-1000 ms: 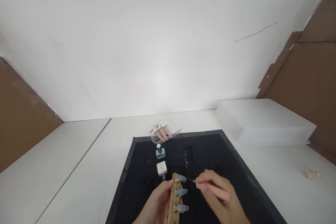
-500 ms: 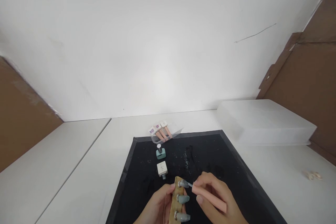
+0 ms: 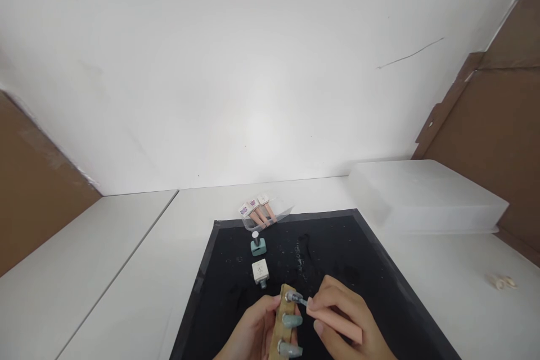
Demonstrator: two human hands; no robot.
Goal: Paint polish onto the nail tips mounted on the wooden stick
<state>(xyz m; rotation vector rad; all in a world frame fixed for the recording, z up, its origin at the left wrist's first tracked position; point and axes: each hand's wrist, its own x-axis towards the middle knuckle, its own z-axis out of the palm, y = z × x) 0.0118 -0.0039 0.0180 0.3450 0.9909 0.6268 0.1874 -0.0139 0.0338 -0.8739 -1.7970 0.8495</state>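
At the near edge of the black mat (image 3: 329,244), the left hand (image 3: 253,322) holds a wooden bar (image 3: 277,334), its grip closed around it with the thumb along the left side. Three false nails stick out to the right from the bar: a greyish far nail (image 3: 294,296), a teal middle nail (image 3: 292,321) and a grey near nail (image 3: 291,349). To the right, the right hand (image 3: 348,318) has its grip pinching the pink handle of a brush (image 3: 335,323) between thumb and fingers. The brush points left, its dark tip at the far nail (whether the bristles press on it is too small to tell).

Beyond the bar, slightly to the left, a white bottle (image 3: 260,271) lies on the mat, its dark neck toward the near side. Just beyond it is a teal bottle (image 3: 258,247) with a grey cap. A clear tray (image 3: 283,207) at the mat's far edge holds three white bottles with pink caps (image 3: 262,216).

Around the mat spreads a white worktop (image 3: 143,281). On its right side rest a whitish box (image 3: 430,185), farther off, and some small pale pieces (image 3: 502,282), nearer.
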